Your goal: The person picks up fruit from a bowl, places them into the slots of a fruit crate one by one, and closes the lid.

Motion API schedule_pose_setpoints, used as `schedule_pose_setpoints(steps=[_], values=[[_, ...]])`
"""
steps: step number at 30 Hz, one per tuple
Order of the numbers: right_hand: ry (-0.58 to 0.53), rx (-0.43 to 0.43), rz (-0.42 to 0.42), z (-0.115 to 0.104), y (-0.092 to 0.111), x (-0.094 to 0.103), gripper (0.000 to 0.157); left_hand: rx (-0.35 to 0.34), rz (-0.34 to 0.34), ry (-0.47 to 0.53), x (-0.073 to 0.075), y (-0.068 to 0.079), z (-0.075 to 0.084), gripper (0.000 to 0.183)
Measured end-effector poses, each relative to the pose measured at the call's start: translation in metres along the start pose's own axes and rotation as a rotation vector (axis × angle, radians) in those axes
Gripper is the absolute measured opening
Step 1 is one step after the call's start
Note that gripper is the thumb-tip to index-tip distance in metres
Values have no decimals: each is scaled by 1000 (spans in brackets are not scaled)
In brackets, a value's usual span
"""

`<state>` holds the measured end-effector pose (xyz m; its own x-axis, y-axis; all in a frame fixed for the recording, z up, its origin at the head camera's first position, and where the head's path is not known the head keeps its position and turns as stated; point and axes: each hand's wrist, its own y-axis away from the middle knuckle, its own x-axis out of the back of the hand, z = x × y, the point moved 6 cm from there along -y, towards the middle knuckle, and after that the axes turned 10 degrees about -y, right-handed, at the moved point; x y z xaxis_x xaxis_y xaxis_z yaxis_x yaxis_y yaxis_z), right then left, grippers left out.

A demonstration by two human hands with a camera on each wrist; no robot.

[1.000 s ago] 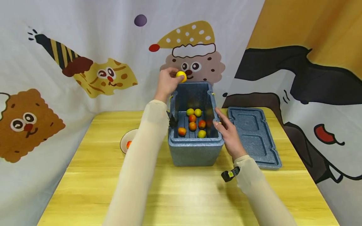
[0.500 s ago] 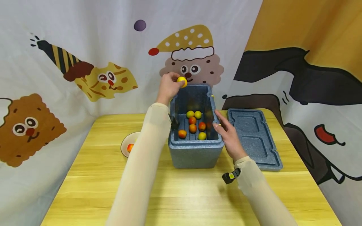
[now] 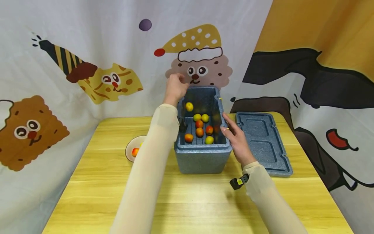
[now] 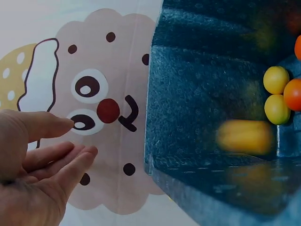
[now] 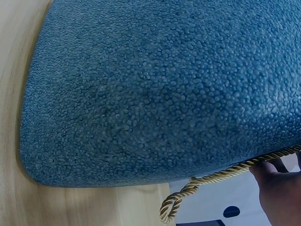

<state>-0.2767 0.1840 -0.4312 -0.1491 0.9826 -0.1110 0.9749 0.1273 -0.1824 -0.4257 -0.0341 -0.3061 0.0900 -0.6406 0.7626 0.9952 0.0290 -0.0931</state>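
The left wrist view shows the yellow fruit (image 4: 247, 137) as a blurred streak inside the blue-grey foam box (image 3: 201, 161), let go since half a second ago, when the left hand (image 4: 40, 193) had it pinched. That hand's thumb and fingers now stand apart with nothing between them, at the left of that view; in the head view it hangs beside the box's far left corner. The blur suggests the fruit is falling, so the release seems done but the landing not: at the centre of the head view it shows against the inner wall, above seven others lying on the floor, among them two yellow fruits (image 3: 205, 118) side by side.

The right hand (image 3: 238, 143) rests on the right rim, as earlier, its index finger and thumb spread; the right wrist view shows it by a twisted gold rope (image 5: 221, 175).

At centre left of the head view, a bowl (image 3: 129, 150) bears a red-orange fruit (image 3: 135, 151); the left sleeve (image 3: 143, 172) covers part of it, hiding how much it contains. A black wrist device (image 3: 182, 125) juts over the box's left edge, masking part of the interior. Right of the box lies the matching lid (image 3: 264, 152) on the wooden table (image 3: 201, 204).
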Motion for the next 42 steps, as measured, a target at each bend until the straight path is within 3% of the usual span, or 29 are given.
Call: schedule_pose_setpoints(steps=[8, 21, 30, 42], values=[[-4, -4, 4, -1, -1, 0, 55, -75, 28, 13, 2, 0, -2, 32], [3, 6, 2, -2, -1, 0, 56, -169, -35, 101, 8, 13, -15, 27], [5, 2, 3, -1, -1, 0, 56, -237, -61, 195, 17, 38, -25, 24], [16, 2, 6, 0, -1, 1, 56, -371, 13, 352, 29, 68, -54, 24]])
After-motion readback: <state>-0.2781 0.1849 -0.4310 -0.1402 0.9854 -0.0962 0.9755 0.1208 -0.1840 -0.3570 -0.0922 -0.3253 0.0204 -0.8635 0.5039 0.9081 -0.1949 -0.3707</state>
